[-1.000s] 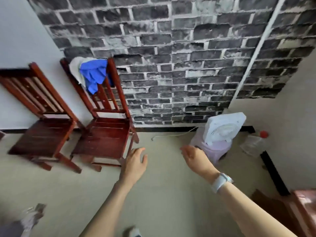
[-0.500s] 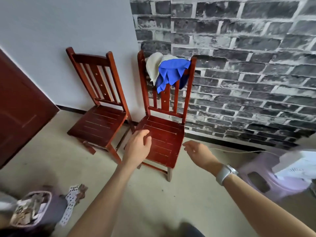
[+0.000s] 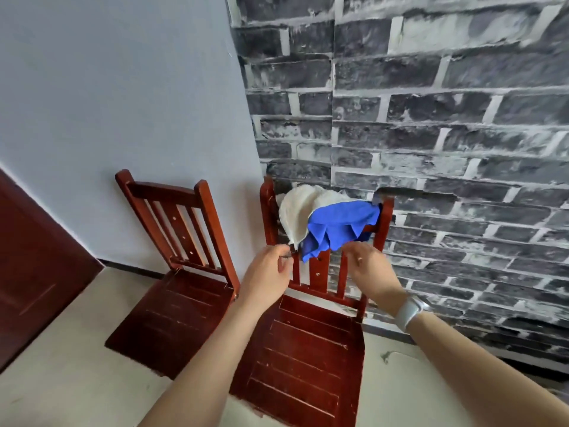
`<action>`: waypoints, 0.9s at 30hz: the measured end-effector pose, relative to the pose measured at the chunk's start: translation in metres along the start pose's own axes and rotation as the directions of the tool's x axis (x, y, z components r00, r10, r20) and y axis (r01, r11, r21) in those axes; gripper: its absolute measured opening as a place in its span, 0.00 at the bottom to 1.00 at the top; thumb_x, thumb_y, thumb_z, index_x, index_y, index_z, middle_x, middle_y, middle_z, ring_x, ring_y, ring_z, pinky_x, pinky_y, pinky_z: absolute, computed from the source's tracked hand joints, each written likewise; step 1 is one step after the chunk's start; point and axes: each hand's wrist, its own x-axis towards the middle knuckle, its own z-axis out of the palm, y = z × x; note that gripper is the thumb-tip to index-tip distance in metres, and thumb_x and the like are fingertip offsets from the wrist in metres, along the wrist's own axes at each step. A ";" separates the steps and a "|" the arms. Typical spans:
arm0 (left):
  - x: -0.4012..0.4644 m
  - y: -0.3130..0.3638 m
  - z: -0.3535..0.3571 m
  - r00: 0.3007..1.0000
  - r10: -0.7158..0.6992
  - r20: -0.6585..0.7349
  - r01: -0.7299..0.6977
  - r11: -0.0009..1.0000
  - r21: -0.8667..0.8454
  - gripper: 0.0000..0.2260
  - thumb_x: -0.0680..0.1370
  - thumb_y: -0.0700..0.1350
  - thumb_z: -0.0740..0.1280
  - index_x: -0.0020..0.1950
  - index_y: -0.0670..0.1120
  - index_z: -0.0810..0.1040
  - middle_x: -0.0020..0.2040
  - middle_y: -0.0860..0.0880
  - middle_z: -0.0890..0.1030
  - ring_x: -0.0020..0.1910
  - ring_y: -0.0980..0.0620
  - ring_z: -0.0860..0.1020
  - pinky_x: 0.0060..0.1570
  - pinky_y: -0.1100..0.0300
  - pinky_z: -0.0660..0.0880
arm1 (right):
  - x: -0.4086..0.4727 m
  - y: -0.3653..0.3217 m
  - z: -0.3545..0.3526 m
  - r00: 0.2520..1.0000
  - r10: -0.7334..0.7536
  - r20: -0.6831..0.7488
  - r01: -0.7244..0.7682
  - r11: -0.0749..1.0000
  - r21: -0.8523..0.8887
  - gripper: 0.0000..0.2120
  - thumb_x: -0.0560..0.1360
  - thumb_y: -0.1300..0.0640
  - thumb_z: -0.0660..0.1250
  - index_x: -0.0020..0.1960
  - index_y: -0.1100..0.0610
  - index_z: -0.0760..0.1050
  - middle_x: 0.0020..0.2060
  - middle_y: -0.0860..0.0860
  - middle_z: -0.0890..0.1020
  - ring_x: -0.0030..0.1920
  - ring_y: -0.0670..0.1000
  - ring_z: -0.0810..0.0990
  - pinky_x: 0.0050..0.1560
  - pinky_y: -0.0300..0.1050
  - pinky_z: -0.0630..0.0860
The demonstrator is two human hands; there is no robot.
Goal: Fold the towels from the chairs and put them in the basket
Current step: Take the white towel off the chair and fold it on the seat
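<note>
A white towel [image 3: 297, 211] and a blue towel [image 3: 338, 224] hang bunched over the back of the right wooden chair [image 3: 308, 349]. The blue one partly covers the white one. My left hand [image 3: 269, 274] is raised in front of the chair back, its loosely curled fingertips just under the white towel's hanging tip. My right hand [image 3: 368, 268] is beside it, fingers curled loosely just below the blue towel's lower edge. Neither hand plainly holds cloth. The basket is out of view.
A second, bare wooden chair [image 3: 175, 297] stands to the left against the pale wall. A dark red door [image 3: 34, 272] is at the far left. A brick-patterned wall [image 3: 446, 149] runs behind the right chair. I wear a watch [image 3: 409, 311] on my right wrist.
The view has swung left and moved closer to the chairs. Both hands have risen from seat height to the towels' lower edges. The fan and stool have left the view.
</note>
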 end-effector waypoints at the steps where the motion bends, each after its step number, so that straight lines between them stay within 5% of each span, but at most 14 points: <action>1: 0.018 -0.001 0.001 1.000 0.011 0.009 -0.011 1.000 0.002 0.15 0.78 0.46 0.60 0.64 0.46 0.72 0.59 0.47 0.77 0.58 0.52 0.74 0.54 0.64 0.68 | 0.020 0.000 0.000 1.000 -0.006 -0.020 0.005 1.000 -0.028 0.13 0.77 0.61 0.58 0.59 0.60 0.75 0.55 0.57 0.79 0.57 0.57 0.76 0.54 0.47 0.72; 8: 0.121 -0.010 0.023 0.991 0.099 0.090 -0.103 0.994 0.042 0.14 0.78 0.44 0.59 0.63 0.44 0.73 0.61 0.45 0.74 0.61 0.46 0.71 0.60 0.55 0.68 | 0.110 0.015 0.022 0.999 0.038 0.018 -0.030 0.945 -0.326 0.22 0.76 0.61 0.55 0.70 0.56 0.64 0.69 0.55 0.66 0.69 0.56 0.62 0.68 0.50 0.60; 12: 0.178 -0.009 0.049 0.973 0.183 0.140 -0.201 0.971 0.132 0.15 0.78 0.46 0.59 0.62 0.44 0.73 0.63 0.46 0.73 0.64 0.45 0.69 0.63 0.51 0.66 | 0.116 0.036 0.041 0.980 0.166 0.113 -0.117 0.929 -0.352 0.27 0.77 0.59 0.55 0.75 0.53 0.53 0.76 0.51 0.50 0.75 0.54 0.46 0.74 0.53 0.48; 16: 0.213 -0.014 0.073 0.933 0.282 0.225 -0.335 0.908 0.252 0.17 0.76 0.54 0.62 0.63 0.49 0.74 0.62 0.49 0.76 0.64 0.47 0.70 0.62 0.51 0.66 | 0.115 0.043 0.052 0.975 0.191 0.111 -0.143 0.928 -0.344 0.27 0.77 0.59 0.55 0.75 0.51 0.51 0.76 0.49 0.48 0.75 0.52 0.42 0.75 0.52 0.47; 19: 0.231 -0.020 0.073 0.943 0.315 0.109 -0.318 0.948 0.012 0.09 0.74 0.48 0.67 0.46 0.44 0.82 0.43 0.44 0.83 0.46 0.44 0.79 0.45 0.54 0.72 | 0.118 0.038 0.053 0.972 0.224 0.071 -0.192 0.931 -0.311 0.26 0.77 0.60 0.54 0.74 0.51 0.54 0.76 0.48 0.51 0.76 0.52 0.44 0.75 0.51 0.47; 23: 0.253 -0.027 0.053 0.978 0.174 0.113 -0.129 0.937 -0.324 0.08 0.77 0.44 0.64 0.44 0.41 0.81 0.38 0.44 0.81 0.38 0.50 0.74 0.37 0.59 0.63 | 0.120 0.031 0.056 0.966 0.259 0.005 -0.245 0.922 -0.299 0.23 0.78 0.59 0.54 0.72 0.52 0.59 0.74 0.47 0.56 0.75 0.51 0.48 0.74 0.50 0.49; 25: 0.261 -0.021 0.033 0.992 0.020 0.122 0.050 0.835 -0.548 0.10 0.79 0.44 0.59 0.39 0.45 0.75 0.35 0.50 0.75 0.36 0.54 0.70 0.37 0.58 0.64 | 0.122 0.026 0.057 0.957 0.288 -0.019 -0.282 0.919 -0.275 0.22 0.78 0.59 0.54 0.72 0.51 0.59 0.74 0.47 0.58 0.75 0.51 0.50 0.74 0.50 0.51; 27: 0.272 -0.011 0.008 0.979 -0.177 0.104 0.194 0.633 -0.750 0.12 0.80 0.45 0.57 0.37 0.50 0.71 0.37 0.53 0.73 0.40 0.53 0.71 0.42 0.59 0.67 | 0.123 0.021 0.056 0.950 0.309 -0.037 -0.308 0.920 -0.240 0.23 0.78 0.58 0.53 0.73 0.49 0.56 0.73 0.47 0.60 0.75 0.51 0.53 0.73 0.52 0.53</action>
